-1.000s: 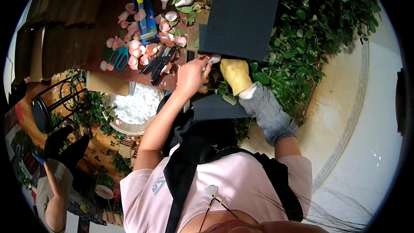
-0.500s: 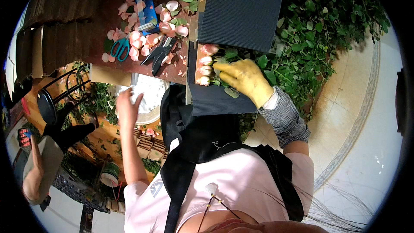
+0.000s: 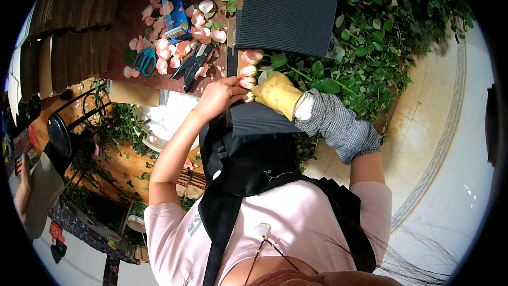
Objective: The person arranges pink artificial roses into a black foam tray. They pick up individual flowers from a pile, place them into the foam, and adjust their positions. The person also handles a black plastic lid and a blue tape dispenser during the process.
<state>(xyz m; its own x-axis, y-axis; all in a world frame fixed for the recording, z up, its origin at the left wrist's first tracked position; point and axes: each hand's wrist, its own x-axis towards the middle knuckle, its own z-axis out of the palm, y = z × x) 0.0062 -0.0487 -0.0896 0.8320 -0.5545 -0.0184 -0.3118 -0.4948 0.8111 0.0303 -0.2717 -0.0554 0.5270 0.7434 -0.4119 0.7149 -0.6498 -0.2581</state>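
Several pink roses lie in a row on dark corrugated cardboard [image 3: 264, 119], the upper rose [image 3: 251, 56] farthest from me. At the near end of the row, my bare left hand [image 3: 219, 97] has its fingers drawn together on the head of the nearest rose [image 3: 250, 97]. My right hand [image 3: 276, 95], in a yellow glove, is curled round just behind that same head, where the stem and leaves are; its fingertips are partly hidden. Leafy stems stretch to the right from the heads. A second dark corrugated sheet [image 3: 288, 10] covers the bunch just beyond.
Scissors [image 3: 144, 62], a black stapler-like tool [image 3: 191, 68], a blue tape dispenser [image 3: 173, 13] and loose petals [image 3: 165, 48] lie on the dark red table. Below it stands a white-lined tub [image 3: 169, 122]. Stacked cardboard [image 3: 74, 26] is at left, foliage [image 3: 365, 63] at right. Another person's arm [image 3: 22, 190] shows far left.
My left hand has come up from over the tub to the nearest rose. My gloved right hand has moved left and slightly nearer, its fingers now curled in. The other person has shifted left.
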